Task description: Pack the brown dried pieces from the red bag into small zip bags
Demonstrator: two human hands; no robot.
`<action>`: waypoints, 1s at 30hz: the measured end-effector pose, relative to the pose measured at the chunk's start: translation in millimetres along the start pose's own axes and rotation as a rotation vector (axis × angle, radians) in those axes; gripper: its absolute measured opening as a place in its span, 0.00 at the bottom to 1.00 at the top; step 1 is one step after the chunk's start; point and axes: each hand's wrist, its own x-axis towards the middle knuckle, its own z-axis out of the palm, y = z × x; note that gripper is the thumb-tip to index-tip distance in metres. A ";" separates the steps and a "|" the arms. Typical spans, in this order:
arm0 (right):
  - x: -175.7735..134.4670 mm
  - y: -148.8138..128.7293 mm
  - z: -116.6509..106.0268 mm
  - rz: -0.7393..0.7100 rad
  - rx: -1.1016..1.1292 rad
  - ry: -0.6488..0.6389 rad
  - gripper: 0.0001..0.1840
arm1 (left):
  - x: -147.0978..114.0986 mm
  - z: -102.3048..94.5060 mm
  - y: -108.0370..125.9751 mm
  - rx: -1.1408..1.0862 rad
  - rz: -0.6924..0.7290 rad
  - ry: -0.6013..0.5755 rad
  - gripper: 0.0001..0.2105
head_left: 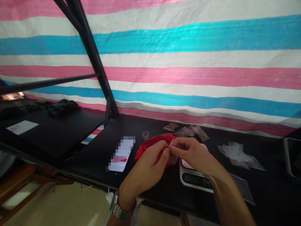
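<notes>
Small clear bag (173, 159) — held over the bench (134, 125), between the red bag (148, 143) and the scale (196, 182) as viewed. Left hand (151, 163): narrow pinch at the bag's upper edge. Right hand (191, 152): same pinch, fingertips close against the left. Beyond — filled packets (184, 131) and a clear cup (145, 135). Outer left: phone (123, 153). Outer right: flat clear bags (240, 156).

On the black flat table (134, 124), a rectangular white-screened phone (123, 153) lies left of a red plastic bag (154, 140). Behind the bag is a small clear plastic cup (145, 135); right of the bag, a pink-and-white scale (196, 181). Behind the scale lie small filled plastic pouches (184, 132); farther right, flat clear sachets (241, 155).
</notes>
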 end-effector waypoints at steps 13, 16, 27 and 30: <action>0.5 -2.0 5.2 -0.033 -0.061 -0.032 0.17 | -0.4 -1.3 -3.0 -0.104 -0.034 0.028 0.14; 0.8 0.4 5.7 -0.020 -0.156 -0.012 0.16 | -0.6 2.9 -4.8 -0.076 -0.022 0.063 0.13; 0.3 2.4 4.3 -0.023 -0.196 -0.001 0.11 | 4.9 1.3 -9.3 -0.099 0.030 0.083 0.14; -2.7 0.2 2.5 -0.015 -0.183 0.004 0.10 | 6.0 0.8 -10.7 -0.112 0.034 0.049 0.14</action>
